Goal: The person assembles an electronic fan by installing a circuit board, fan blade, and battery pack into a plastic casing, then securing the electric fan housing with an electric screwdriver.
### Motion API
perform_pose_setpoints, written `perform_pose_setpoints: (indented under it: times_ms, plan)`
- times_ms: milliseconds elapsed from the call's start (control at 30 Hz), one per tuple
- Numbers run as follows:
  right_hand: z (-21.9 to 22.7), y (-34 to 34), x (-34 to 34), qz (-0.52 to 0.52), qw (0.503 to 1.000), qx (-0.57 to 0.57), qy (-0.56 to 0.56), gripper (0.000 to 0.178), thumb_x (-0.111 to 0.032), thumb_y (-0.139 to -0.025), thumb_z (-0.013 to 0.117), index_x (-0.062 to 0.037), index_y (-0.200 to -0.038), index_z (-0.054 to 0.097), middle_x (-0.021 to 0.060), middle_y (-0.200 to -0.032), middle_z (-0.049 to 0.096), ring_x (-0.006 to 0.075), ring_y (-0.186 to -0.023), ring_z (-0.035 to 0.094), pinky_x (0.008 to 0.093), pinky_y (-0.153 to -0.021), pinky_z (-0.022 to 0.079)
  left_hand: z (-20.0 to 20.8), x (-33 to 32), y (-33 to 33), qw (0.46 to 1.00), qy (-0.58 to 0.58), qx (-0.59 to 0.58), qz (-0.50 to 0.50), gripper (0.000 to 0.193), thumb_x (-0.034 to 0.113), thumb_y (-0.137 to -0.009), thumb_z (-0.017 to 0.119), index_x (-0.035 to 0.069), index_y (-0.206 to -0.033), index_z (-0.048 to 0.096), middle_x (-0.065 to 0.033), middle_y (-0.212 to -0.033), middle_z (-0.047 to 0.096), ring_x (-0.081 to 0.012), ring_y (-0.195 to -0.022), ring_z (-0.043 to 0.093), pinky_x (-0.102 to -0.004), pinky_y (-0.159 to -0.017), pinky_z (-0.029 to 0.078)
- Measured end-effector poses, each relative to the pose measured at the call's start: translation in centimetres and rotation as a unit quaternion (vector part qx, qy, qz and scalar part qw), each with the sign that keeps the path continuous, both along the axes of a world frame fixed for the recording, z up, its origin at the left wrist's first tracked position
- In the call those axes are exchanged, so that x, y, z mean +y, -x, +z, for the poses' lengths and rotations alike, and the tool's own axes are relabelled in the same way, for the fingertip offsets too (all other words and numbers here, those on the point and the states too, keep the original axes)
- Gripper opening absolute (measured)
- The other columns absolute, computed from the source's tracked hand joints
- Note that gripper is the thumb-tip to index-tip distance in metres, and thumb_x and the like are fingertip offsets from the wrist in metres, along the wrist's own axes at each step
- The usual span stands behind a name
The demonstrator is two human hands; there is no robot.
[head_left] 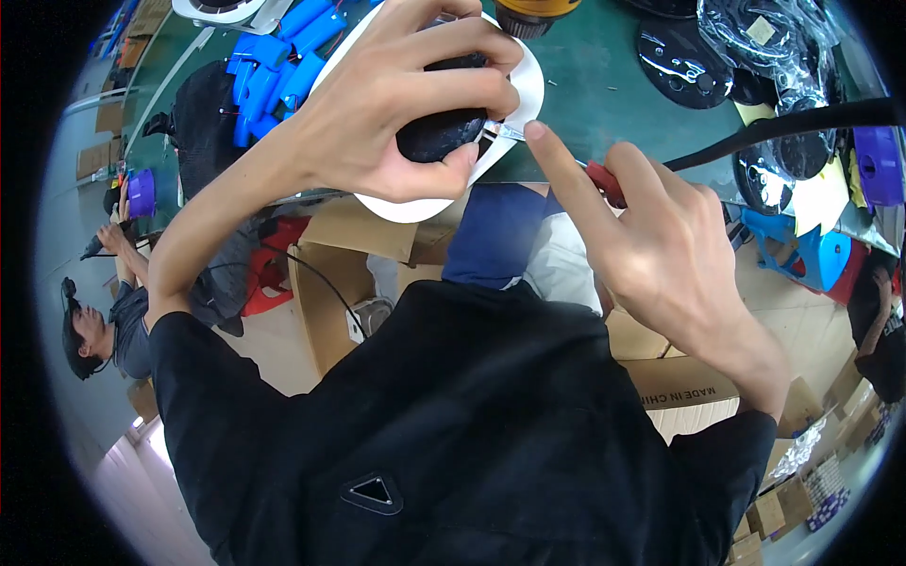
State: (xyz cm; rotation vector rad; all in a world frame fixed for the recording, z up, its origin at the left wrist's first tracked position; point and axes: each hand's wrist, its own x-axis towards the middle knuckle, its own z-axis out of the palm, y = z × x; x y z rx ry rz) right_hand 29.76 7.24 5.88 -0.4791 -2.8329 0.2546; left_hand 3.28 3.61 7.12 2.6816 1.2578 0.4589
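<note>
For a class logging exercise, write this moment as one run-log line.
left hand: grips black rounded part over white piece | right hand: holds red-handled tool | nearby: blue cylinders, green table

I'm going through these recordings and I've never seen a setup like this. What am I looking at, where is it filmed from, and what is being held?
There is no machine here: a person works with two bare hands. The single picture comes from a wide fisheye camera worn on the head and looking down, so straight edges bend near its rim and the person's black shirt fills the lower middle.

The left hand grips a dark rounded part at a white shell. The right hand holds a red-handled tool; its exact type is hard to tell.

On the green tabletop lie blue cylinders, probably battery packs, at left, and glossy black discs at right.
</note>
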Motion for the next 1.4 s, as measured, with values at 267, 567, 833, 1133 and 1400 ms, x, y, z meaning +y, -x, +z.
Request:
perform_pose_setpoints:
  times_ms: [267,567,833,1133,1400]
  plan:
    - [-0.4,0.0,-0.4,-0.015,1.000,0.008,-0.022,0.069,0.003,-0.076,0.068,-0.0104,-0.143,0.057,0.0063,-0.075,0.047,0.0166,-0.056,0.055,0.0298,-0.047,0.048,-0.2,0.3,0.2,0.998,0.003,-0.049,-0.036,0.030,0.015,-0.066,0.073,0.006,-0.094,0.067,-0.0104,-0.108,0.064,-0.0319,-0.108,0.057,-0.0437,-0.098,0.045]
    - [1.5,0.2,0.6,0.013,0.998,-0.048,-0.042,0.064,0.002,-0.076,0.067,-0.0088,-0.138,0.061,0.0067,-0.073,0.045,0.0194,-0.054,0.053,0.0324,-0.046,0.046,-0.3,0.2,0.3,0.997,0.025,-0.065,-0.029,0.028,0.013,-0.066,0.074,0.005,-0.092,0.066,-0.0116,-0.109,0.064,-0.0306,-0.103,0.059,-0.0400,-0.092,0.049]
    - [3.5,0.9,2.2,0.053,0.994,-0.089,-0.045,0.058,0.002,-0.074,0.068,-0.0085,-0.131,0.065,0.0075,-0.073,0.044,0.0207,-0.054,0.051,0.0335,-0.049,0.045,-0.2,0.5,0.3,0.997,0.023,-0.067,-0.027,0.030,0.012,-0.064,0.074,0.005,-0.092,0.066,-0.0115,-0.110,0.063,-0.0312,-0.102,0.059,-0.0414,-0.090,0.048]
    - [-0.4,0.1,1.2,0.029,0.998,0.006,-0.052,0.068,0.004,-0.071,0.069,-0.0113,-0.137,0.063,0.0054,-0.073,0.043,0.0164,-0.054,0.052,0.0293,-0.045,0.044,-0.1,0.4,0.0,0.997,0.033,-0.067,-0.032,0.028,0.012,-0.066,0.072,0.005,-0.092,0.066,-0.0109,-0.108,0.062,-0.0311,-0.106,0.057,-0.0426,-0.093,0.046]
    - [-1.5,0.1,0.3,0.001,0.998,0.035,-0.053,0.073,0.006,-0.071,0.068,-0.0120,-0.141,0.059,0.0041,-0.073,0.045,0.0141,-0.056,0.053,0.0281,-0.046,0.046,-0.4,0.7,0.2,0.993,0.028,-0.097,-0.053,0.029,0.011,-0.064,0.074,0.005,-0.091,0.066,-0.0098,-0.102,0.064,-0.0292,-0.100,0.060,-0.0428,-0.095,0.046]
